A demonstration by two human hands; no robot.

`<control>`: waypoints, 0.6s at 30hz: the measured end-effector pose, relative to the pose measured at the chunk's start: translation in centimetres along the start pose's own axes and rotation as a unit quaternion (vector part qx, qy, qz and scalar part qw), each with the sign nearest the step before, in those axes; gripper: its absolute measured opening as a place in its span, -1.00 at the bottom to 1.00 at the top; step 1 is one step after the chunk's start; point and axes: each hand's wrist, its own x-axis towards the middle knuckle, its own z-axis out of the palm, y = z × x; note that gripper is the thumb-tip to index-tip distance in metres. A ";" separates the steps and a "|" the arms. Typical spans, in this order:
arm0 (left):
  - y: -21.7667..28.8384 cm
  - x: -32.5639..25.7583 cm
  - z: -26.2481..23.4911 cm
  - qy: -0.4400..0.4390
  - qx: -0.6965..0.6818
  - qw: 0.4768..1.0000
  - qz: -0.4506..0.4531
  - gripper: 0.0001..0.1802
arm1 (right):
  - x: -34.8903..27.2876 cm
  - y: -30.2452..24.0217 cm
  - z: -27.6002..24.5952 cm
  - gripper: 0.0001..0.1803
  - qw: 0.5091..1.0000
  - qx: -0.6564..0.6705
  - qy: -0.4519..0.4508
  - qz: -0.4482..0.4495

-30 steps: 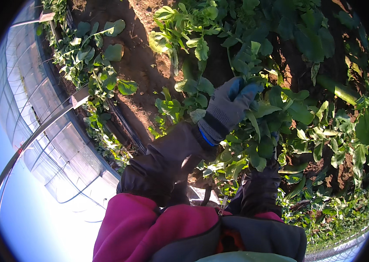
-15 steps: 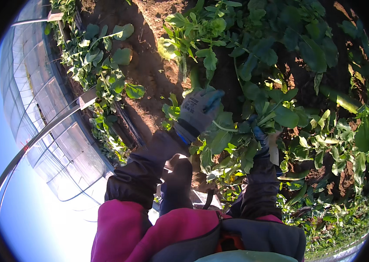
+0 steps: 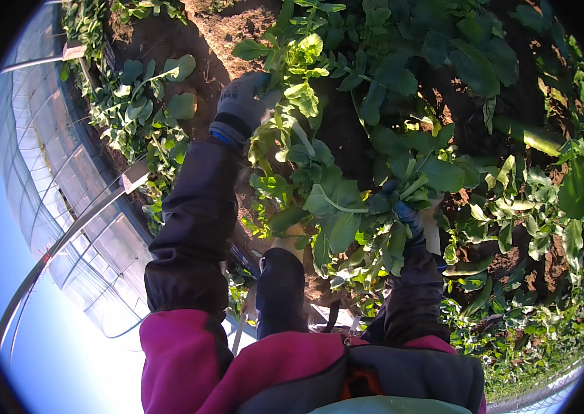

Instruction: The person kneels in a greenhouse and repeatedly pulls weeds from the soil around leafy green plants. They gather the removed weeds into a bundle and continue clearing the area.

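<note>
My left hand (image 3: pixel 242 105), in a grey glove with teal on the fingers, is at the outer leaves of a bright green leafy plant (image 3: pixel 304 93) at upper centre. Leaves cover its fingertips, so its grip cannot be made out. My right hand (image 3: pixel 408 212), in a dark blue glove, is closed round a bunch of leaf stalks (image 3: pixel 416 188) low on the right of centre. Broad, lobed leaves (image 3: pixel 339 210) spread between the two hands. What lies under the bunch is hidden.
Bare brown soil (image 3: pixel 226 31) runs left of the plants. Beyond it stand another leafy row (image 3: pixel 143 103), a curved hoop (image 3: pixel 92 212) and a translucent tunnel (image 3: pixel 50 131). A thick pale-green, root-like thing (image 3: pixel 530 136) lies among foliage at right. My knee (image 3: pixel 281 286) is below.
My left hand has moved up and left, from above the middle leaves to the plant's outer leaves, with its arm stretched out. My right hand stays on the stalks. The view has shifted slightly.
</note>
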 end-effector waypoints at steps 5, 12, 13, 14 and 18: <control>6.1 -9.1 0.2 0.016 0.128 0.989 0.076 -0.67 | -0.6 -0.9 1.4 -0.42 0.995 0.071 -0.058 0.034; 14.9 -11.7 12.3 -0.084 -0.122 0.985 0.090 -0.59 | -1.6 -3.6 4.0 -0.33 0.999 0.017 0.014 0.037; 15.3 -10.6 13.6 -0.052 -0.117 0.984 0.125 -0.63 | -1.6 -4.2 3.9 -0.33 1.000 0.001 0.021 -0.012; 15.7 -9.6 14.6 -0.055 -0.100 0.983 0.142 -0.66 | -1.4 -4.7 3.5 -0.33 0.998 -0.033 0.027 -0.051; 18.2 -7.4 15.2 0.014 -0.040 0.969 0.243 -0.75 | -1.3 -4.8 0.1 -0.35 0.995 0.048 -0.060 -0.059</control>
